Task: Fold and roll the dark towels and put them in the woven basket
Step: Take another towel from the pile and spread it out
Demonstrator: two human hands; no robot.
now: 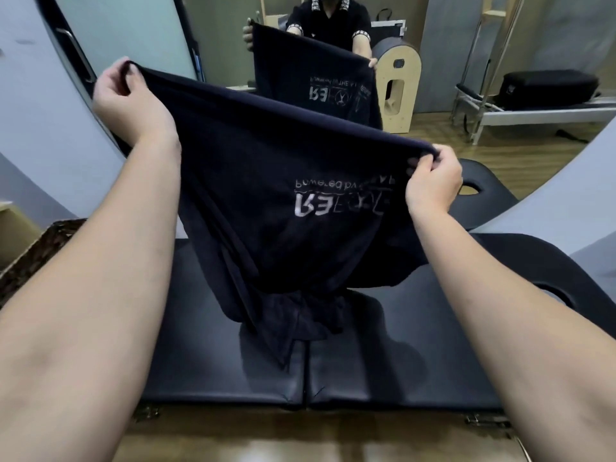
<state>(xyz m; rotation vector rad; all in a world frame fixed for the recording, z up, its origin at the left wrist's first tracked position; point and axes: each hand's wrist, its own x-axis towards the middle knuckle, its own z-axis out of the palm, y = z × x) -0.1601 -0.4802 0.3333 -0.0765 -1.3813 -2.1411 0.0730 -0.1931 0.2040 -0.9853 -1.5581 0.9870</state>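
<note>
One dark navy towel (273,181) is up in the air, stretched between two bare hands over a black padded table (383,371). The left hand (128,95) pinches the upper left corner, fingers curled over the hem, and sits higher than the right hand (431,181), which grips the opposite corner with its fingers folded tight round the edge. The top hem runs taut and slanted between them. The cloth looks soft and matte, like terry, and carries pale lettering (336,198) that reads reversed from here, in two lines. Below the print the fabric gathers into loose vertical folds, and its bottom end touches the table surface in a crumpled bunch near the middle seam.

The table is smooth, slightly glossy vinyl in two cushioned panels, split by one straight seam, with an oval cutout (553,293) at the right side. Two small metal latches show along its near edge, one (485,420) to the right and one to the left.

One woven basket (40,248), brown and coarse in its weave, stands at the left, just beside the table and partly hidden by the left forearm; I cannot see what lies inside.

Ahead a large curved mirror (433,61) repeats the towel and the person holding it, along with a rounded wooden barrel (398,91) and a metal-framed bench with a black pad (546,88).
</note>
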